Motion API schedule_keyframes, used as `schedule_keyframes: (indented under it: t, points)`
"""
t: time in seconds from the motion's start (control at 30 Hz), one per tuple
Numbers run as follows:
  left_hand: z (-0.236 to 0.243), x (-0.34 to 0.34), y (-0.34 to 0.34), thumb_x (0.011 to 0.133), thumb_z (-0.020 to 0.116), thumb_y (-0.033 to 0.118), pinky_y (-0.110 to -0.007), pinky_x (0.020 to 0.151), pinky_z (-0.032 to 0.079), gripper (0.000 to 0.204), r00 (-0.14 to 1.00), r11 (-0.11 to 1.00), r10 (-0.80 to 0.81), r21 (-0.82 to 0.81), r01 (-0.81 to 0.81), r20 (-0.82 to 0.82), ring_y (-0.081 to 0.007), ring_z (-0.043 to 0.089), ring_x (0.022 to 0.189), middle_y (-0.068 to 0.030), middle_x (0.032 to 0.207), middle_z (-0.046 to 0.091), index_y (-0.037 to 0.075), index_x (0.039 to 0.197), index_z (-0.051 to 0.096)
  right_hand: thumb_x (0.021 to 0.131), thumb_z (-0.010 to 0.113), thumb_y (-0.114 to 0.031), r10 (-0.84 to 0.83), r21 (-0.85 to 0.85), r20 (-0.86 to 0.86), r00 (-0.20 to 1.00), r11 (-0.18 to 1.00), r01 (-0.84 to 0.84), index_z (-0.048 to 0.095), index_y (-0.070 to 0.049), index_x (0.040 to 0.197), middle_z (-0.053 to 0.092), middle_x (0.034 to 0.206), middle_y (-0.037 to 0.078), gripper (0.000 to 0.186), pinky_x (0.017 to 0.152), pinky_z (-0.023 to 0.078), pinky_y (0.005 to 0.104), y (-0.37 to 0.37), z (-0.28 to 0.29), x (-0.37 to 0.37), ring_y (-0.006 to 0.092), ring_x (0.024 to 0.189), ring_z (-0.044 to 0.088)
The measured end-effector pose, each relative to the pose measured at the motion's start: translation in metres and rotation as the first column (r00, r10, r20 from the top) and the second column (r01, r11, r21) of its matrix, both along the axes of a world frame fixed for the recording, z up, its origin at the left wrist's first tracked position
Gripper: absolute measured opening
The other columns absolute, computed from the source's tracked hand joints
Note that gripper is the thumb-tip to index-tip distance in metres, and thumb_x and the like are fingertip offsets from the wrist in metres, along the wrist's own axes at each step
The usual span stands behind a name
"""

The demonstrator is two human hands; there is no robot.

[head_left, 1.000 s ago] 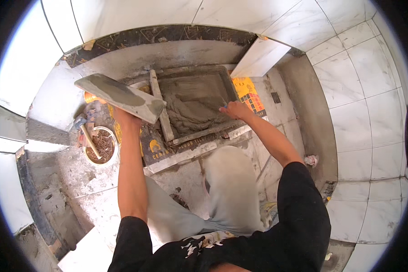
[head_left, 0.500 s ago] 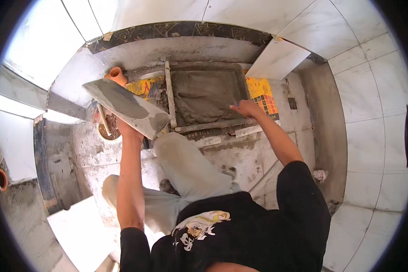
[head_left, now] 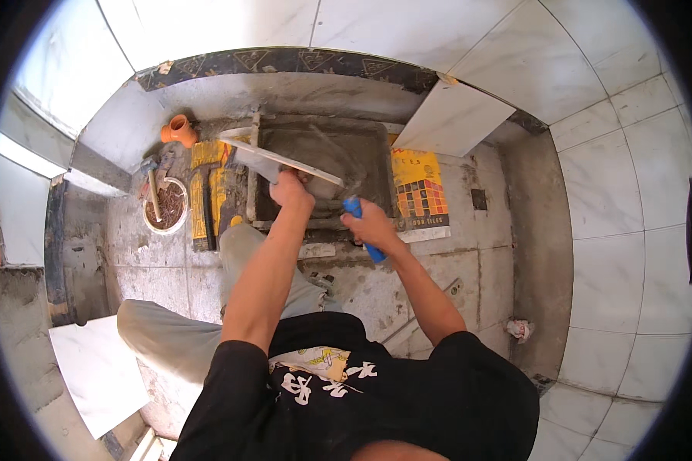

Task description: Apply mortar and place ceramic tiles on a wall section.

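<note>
My left hand [head_left: 292, 190] is closed on the underside of a white tile [head_left: 255, 160], which is tilted over a dark tray [head_left: 251, 196] of wet grey mortar [head_left: 365, 138]. Much of the tile's face is turned away from view. In my right hand [head_left: 373, 227] is a trowel with a blue handle [head_left: 352, 205], the fingers wrapped round it. Its blade is smeared by motion and hard to make out beside the tile's right end. Both hands are over the tray's near side.
A yellow tile carton [head_left: 419, 184] lies right of the tray, with a white tile [head_left: 454, 119] leaning behind it. To the left are an orange pipe fitting [head_left: 179, 131] and a round tub [head_left: 165, 207] with a hammer [head_left: 153, 188]. Another tile [head_left: 100, 373] lies lower left.
My left hand has brought the tile rightward over the mortar tray and turned it edge-up. My right hand has moved left and nearer, and its blue handle now shows clearly.
</note>
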State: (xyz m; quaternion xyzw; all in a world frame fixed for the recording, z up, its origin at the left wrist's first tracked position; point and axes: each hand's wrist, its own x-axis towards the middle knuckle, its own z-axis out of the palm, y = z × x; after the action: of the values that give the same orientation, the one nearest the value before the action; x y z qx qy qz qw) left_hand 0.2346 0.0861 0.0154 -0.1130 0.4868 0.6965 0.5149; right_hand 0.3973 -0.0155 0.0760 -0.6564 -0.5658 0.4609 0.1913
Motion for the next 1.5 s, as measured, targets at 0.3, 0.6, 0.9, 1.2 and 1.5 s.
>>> schedule_keyframes:
  t: [0.3, 0.6, 0.9, 1.2, 1.5]
  points:
    - [0.036, 0.007, 0.054, 0.079, 0.06, 0.006, -0.03, 0.047, 0.035, 0.006, 0.991, 1.0, -0.006, -0.002, 0.006, 0.132, -0.014, 0.044, 0.052, -0.0044, 0.062, 0.051, 0.003, 0.078, 0.055, 0.079, 0.06, -0.024, 0.032, 0.074, 0.366, 0.93, 0.995, -0.063, 0.044, 0.004, 0.103, 0.06, 0.084, 0.032, 0.04, 0.074, 0.046, 0.0533, -0.061, 0.029, 0.019, 0.0497, 0.084, 0.057]
    - [0.04, -0.004, 0.05, 0.089, 0.058, 0.032, -0.048, 0.09, 0.048, 0.043, 0.955, 0.985, -0.115, 0.157, 0.074, 0.274, -0.0305, 0.058, 0.108, -0.0092, 0.121, 0.058, 0.006, 0.123, 0.053, 0.086, 0.052, -0.041, -0.326, -0.379, -0.917, 0.231, 0.893, -0.244, 0.047, -0.003, 0.086, 0.043, 0.057, 0.002, 0.038, 0.032, 0.039, 0.0262, 0.03, 0.081, 0.052, 0.0108, 0.039, 0.042]
    - [-0.013, -0.043, 0.061, 0.096, 0.037, 0.037, -0.047, 0.099, 0.041, 0.044, 0.931, 0.76, -0.268, 0.648, 0.045, 0.25, -0.0299, 0.049, 0.117, -0.0067, 0.13, 0.05, 0.014, 0.133, 0.044, 0.092, 0.044, -0.052, -0.459, -0.557, -0.831, 0.314, 0.679, -0.478, 0.051, -0.003, 0.087, 0.04, 0.051, 0.0, 0.049, 0.029, 0.034, 0.0253, -0.002, 0.027, 0.04, 0.0091, 0.033, 0.039]
    - [-0.015, -0.049, 0.064, 0.085, 0.061, 0.011, -0.036, 0.082, 0.048, 0.029, 0.992, 0.934, -0.016, 0.351, 0.06, -0.128, -0.0205, 0.058, 0.094, -0.0045, 0.105, 0.06, 0.007, 0.113, 0.055, 0.09, 0.05, -0.037, -0.071, -0.385, -0.165, 0.984, 0.923, 0.002, 0.05, -0.001, 0.096, 0.058, 0.068, 0.013, 0.037, 0.045, 0.045, 0.0333, -0.052, 0.054, 0.069, 0.0225, 0.05, 0.057]
    - [-0.035, -0.031, 0.035, 0.084, 0.062, 0.005, -0.033, 0.074, 0.051, 0.019, 0.988, 0.888, -0.033, 0.45, 0.098, -0.151, -0.0167, 0.062, 0.083, -0.0029, 0.094, 0.064, 0.004, 0.103, 0.06, 0.087, 0.054, -0.039, 0.137, -0.033, 0.231, 0.963, 0.991, -0.133, 0.047, 0.007, 0.103, 0.061, 0.089, 0.032, 0.049, 0.077, 0.046, 0.0517, -0.026, -0.039, -0.02, 0.0482, 0.087, 0.059]
